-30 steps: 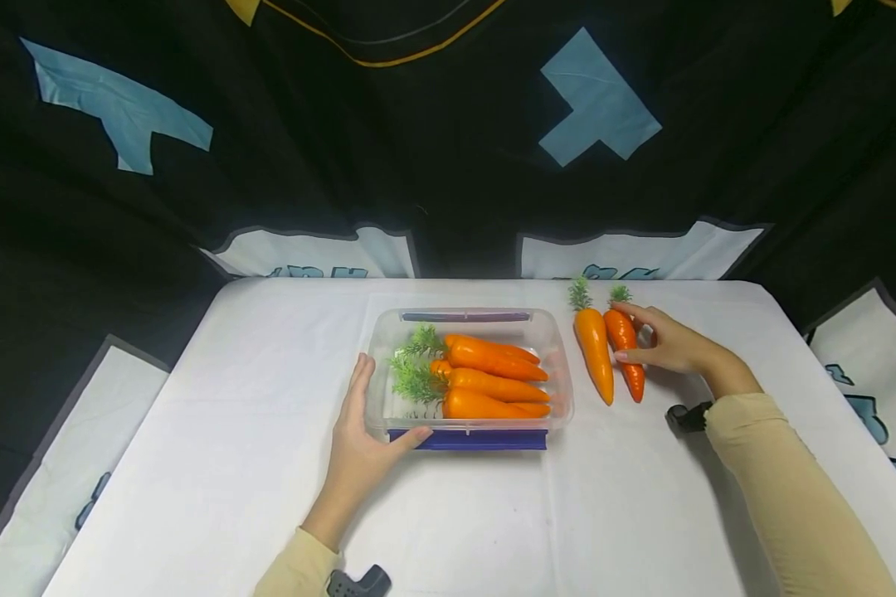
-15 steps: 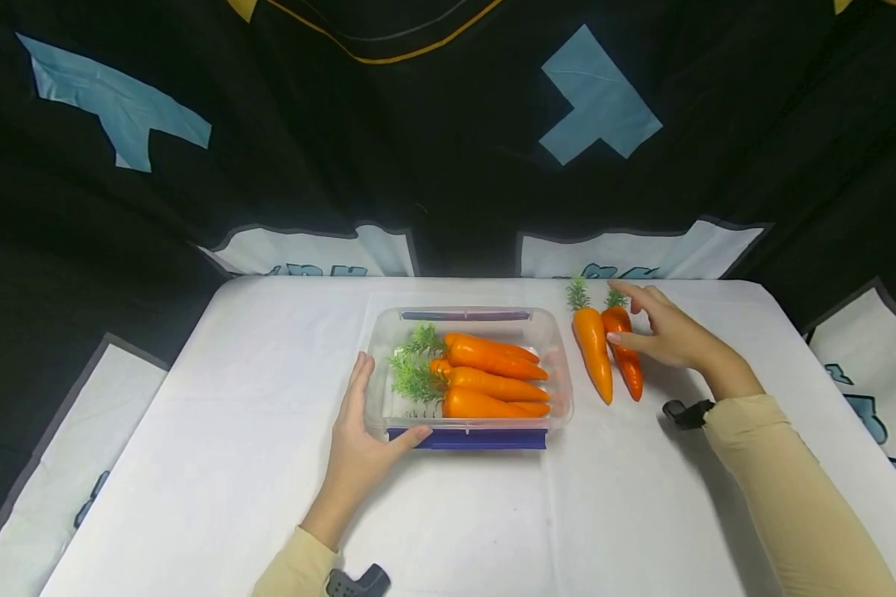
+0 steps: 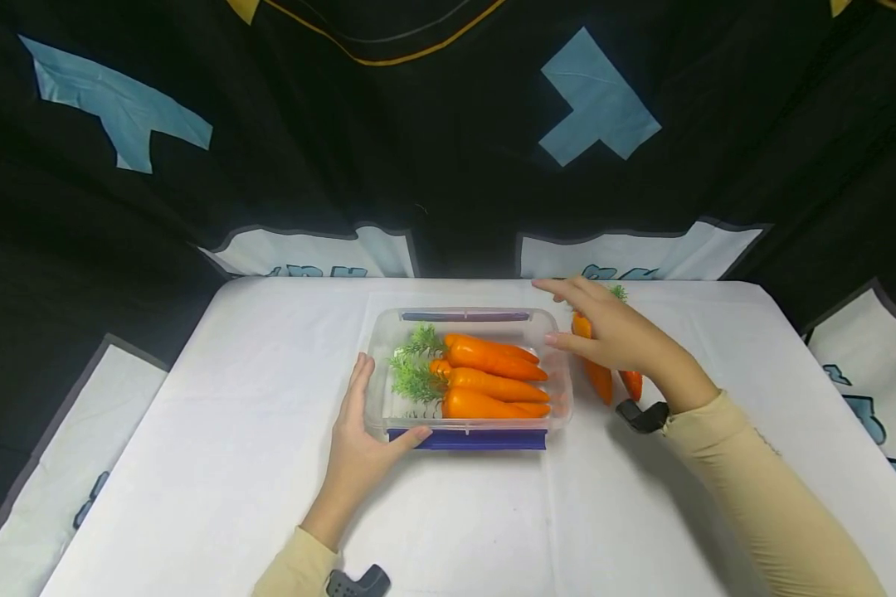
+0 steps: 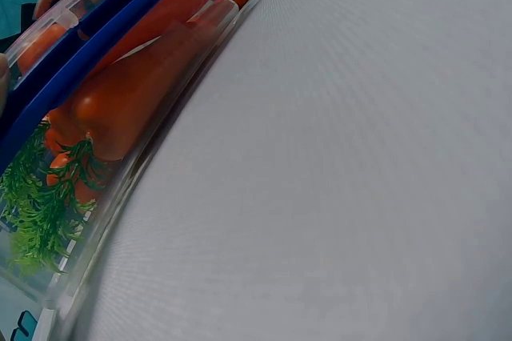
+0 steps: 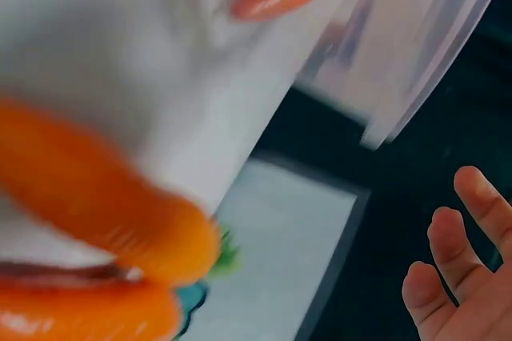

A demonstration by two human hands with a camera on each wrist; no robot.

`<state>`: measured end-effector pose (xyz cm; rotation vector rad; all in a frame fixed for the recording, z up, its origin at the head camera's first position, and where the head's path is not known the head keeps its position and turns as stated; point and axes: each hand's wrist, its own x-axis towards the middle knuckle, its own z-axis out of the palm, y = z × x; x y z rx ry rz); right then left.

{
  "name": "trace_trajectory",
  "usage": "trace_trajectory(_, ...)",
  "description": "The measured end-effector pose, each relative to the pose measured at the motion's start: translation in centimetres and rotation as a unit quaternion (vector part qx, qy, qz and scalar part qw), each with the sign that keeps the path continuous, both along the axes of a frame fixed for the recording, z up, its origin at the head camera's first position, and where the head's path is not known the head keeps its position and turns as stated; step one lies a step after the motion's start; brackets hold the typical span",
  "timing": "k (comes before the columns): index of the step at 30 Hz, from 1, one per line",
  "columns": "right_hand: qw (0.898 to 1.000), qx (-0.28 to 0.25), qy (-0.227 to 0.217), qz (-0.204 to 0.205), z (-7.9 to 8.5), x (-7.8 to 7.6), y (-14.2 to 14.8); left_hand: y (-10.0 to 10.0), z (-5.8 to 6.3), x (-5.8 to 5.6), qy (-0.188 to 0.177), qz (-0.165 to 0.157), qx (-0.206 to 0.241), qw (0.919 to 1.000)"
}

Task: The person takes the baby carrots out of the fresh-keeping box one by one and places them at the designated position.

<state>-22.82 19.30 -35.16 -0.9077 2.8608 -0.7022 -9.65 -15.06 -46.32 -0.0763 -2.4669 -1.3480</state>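
A clear plastic food container point(image 3: 563, 390) with blue clasps sits in the middle of the table, several orange carrots point(image 3: 496, 385) with green tops lying in it. My left hand point(image 3: 362, 452) rests against its front left corner, fingers straight along the left side and thumb over the front clasp point(image 3: 485, 439). With fingers extended and nothing held, my right hand point(image 3: 612, 327) is over the container's right side. Beneath it lie two loose carrots, an orange one point(image 3: 600, 381) and a redder one point(image 3: 631, 384), partly hidden by the hand. The right wrist view shows straight fingertips point(image 5: 450, 245).
The table point(image 3: 216, 431) has a white cover. Behind it hangs a black curtain point(image 3: 448, 166) with light blue patches point(image 3: 597, 99). A dark wrist camera point(image 3: 642, 416) sits at the right cuff, another point(image 3: 360, 582) at the left.
My right hand has left the redder carrot and moved left, over the orange carrot to the container's right edge. Both loose carrots stay where they lay. The left hand has not moved.
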Motion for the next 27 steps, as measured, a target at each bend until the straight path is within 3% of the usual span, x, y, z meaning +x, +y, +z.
trace_trajectory(5,0.998,0.009,0.015,0.053,0.3,0.6,-2.3,0.0,-0.1,0.0,0.001,0.000,-0.002,1.0000)
trace_trajectory(10,0.996,0.036,0.015,0.082,0.0,0.7,-4.2,0.0,0.0,0.1,0.001,0.000,-0.003,1.0000)
trace_trajectory(18,0.986,0.057,0.044,0.153,-0.8,0.7,-5.9,0.0,0.0,0.0,0.001,-0.001,-0.003,1.0000)
trace_trajectory(23,0.982,0.071,0.033,0.172,-1.4,0.5,-6.4,0.0,0.0,0.0,0.003,0.000,-0.004,1.0000)
trace_trajectory(27,0.982,0.083,-0.001,0.171,-1.7,0.3,-6.6,0.0,0.0,0.0,0.001,0.002,-0.006,1.0000)
